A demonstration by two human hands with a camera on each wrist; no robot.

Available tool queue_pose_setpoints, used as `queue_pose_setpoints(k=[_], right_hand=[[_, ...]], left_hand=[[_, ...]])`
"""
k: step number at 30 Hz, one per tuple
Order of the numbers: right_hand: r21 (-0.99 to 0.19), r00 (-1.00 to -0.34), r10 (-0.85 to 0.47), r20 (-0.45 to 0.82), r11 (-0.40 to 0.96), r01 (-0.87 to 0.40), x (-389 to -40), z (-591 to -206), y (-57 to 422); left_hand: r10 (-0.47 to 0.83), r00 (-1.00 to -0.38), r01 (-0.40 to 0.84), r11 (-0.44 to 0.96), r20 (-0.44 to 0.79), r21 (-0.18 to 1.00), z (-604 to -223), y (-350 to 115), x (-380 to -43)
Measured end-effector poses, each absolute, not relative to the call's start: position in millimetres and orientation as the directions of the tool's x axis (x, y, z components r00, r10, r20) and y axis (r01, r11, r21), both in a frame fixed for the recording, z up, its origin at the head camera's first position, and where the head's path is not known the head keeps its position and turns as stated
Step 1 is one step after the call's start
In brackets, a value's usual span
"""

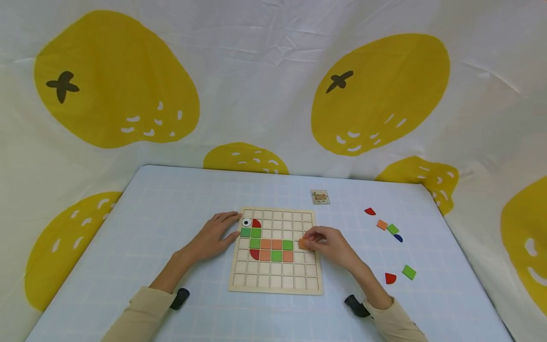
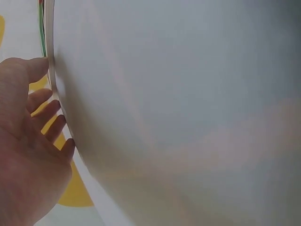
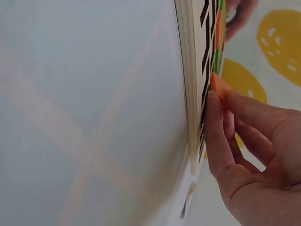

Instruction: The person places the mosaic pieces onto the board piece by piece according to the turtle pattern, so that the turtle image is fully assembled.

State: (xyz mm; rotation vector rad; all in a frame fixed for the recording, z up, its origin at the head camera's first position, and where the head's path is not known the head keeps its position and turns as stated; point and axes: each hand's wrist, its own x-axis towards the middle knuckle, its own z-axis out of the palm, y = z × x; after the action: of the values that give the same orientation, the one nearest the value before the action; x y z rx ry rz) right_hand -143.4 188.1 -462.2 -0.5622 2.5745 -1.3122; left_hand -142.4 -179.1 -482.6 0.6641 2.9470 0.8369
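Observation:
A wooden grid board (image 1: 282,282) lies on the table, with green, orange and red tiles set in its cells. One tile at the upper left bears a printed eye (image 1: 246,222). Between thumb and fingers my right hand (image 1: 329,244) pinches an orange tile (image 1: 303,243) over the board's right side. The right wrist view shows that orange tile (image 3: 219,87) tilted, with an edge close to the grid. My left hand (image 1: 215,235) rests at the board's left edge, fingers loosely extended. In the left wrist view, the left thumb (image 2: 35,69) touches the board's side.
Right of the board lie loose pieces: red quarter-rounds (image 1: 391,278), green squares (image 1: 409,272), an orange square (image 1: 382,224) and a dark blue rounded piece (image 1: 398,238). A small picture card (image 1: 320,197) lies behind the board. A patterned cloth (image 1: 265,95) hangs beyond the table.

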Motion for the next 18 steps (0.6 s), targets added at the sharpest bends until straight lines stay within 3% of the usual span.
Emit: queue_pose_setpoints(k=[18], right_hand=[[-0.781, -0.875, -0.485, 0.0, 0.547, -0.303, -145.5, -464.6, 177.8]], left_hand=[[0.422, -0.9, 0.415, 0.762, 0.106, 0.498, -481.6, -180.8, -142.0]])
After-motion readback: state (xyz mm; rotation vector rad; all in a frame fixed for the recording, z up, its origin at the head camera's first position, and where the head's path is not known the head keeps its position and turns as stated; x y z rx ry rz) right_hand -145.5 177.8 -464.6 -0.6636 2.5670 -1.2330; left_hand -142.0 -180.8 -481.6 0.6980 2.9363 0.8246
